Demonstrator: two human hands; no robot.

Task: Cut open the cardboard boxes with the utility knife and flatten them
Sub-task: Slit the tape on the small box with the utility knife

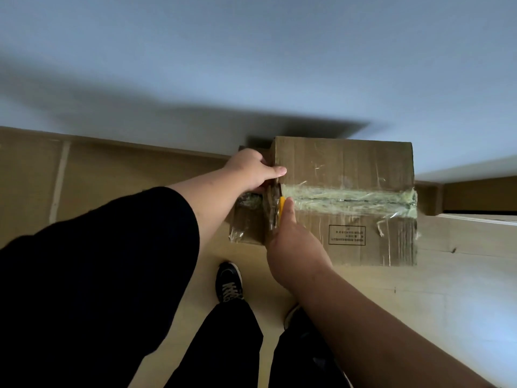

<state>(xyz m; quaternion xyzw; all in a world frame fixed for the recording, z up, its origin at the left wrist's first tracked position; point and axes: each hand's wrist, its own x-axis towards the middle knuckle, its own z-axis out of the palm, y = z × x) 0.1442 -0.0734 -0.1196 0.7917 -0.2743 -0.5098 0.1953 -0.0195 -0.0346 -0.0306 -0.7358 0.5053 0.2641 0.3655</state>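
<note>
Bracing: left hand (251,170) clamps cardboard box (344,200) edge — steadies it.
Cutting: right hand (293,242) grips yellow utility knife (281,206) at taped seam (349,198).

A loose black sleeve (112,261) covers one arm; black trousers (223,345), and a dark sneaker (228,281) with white lettering.

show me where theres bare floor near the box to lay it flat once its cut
The widest bare floor lies right of the right hand, below the cardboard box and out to the frame edge. A second open stretch runs left of the left hand, along the wall. It is crowded directly below the box, where the shoe and legs stand.
</note>
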